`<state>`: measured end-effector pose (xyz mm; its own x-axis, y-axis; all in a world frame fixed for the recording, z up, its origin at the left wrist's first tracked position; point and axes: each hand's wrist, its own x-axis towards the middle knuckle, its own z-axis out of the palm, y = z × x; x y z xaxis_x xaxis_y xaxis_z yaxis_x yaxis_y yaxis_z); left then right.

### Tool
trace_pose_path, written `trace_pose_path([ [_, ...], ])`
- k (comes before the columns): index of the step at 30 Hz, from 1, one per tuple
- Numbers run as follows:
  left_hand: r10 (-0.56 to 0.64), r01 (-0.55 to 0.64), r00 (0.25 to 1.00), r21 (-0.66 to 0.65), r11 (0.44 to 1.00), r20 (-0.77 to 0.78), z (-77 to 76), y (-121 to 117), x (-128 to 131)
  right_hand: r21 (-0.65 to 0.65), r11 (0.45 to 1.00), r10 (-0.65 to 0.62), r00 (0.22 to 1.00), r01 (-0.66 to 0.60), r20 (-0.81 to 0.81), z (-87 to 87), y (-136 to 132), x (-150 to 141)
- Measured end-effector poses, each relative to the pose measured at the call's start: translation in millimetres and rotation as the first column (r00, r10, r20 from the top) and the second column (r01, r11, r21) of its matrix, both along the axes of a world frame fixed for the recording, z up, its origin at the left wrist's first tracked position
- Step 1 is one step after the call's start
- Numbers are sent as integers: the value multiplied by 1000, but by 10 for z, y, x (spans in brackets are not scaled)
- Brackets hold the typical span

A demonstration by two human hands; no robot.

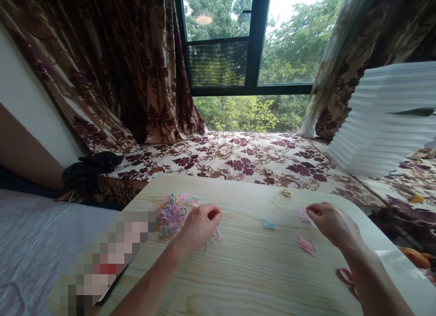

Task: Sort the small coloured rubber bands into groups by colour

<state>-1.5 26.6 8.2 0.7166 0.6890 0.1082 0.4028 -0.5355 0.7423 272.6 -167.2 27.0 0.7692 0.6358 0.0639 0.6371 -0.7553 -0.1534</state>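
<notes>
A heap of small multicoloured elastic hair ties (pixel 170 216) lies on the left of the pale wooden table (pixel 231 279). Just right of the heap, my left hand (pixel 200 223) hovers with thumb and fingers pinched together; what they hold, if anything, is too small to make out. My right hand (pixel 332 223) is also closed in a pinch, its fingertips at a few lilac hair ties (pixel 300 213). Between the hands sits a small blue bunch (pixel 268 224). A pink bunch (pixel 305 244) lies below the lilac one. Yellow ties (pixel 286 193) and cream ties (pixel 276 201) are farther back.
Larger red rings (pixel 346 275) lie by my right forearm, partly covered by it. Along the table's left edge is a blurred-out flat object (pixel 119 257). Behind stands a floral-covered window ledge (pixel 238 157). White ribbed sheeting (pixel 384 120) rises at the right.
</notes>
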Motion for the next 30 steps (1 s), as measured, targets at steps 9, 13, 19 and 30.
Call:
trace_pose_path([
  [9,-4,3,999,-23,1000,-50,30,63,-48,38,999,38,999,-39,28,-69,-34,84],
  [13,0,-1,998,-18,1000,-56,2,131,-56,48,999,23,1000,-24,15,-79,-61,122],
  [19,-26,28,993,21,999,-113,20,153,-96,150,987,53,999,-50,-13,-125,6,124],
  [30,-166,205,957,148,968,-240,49,128,-140,357,749,663,638,-559,-391,-82,568,-1122],
])
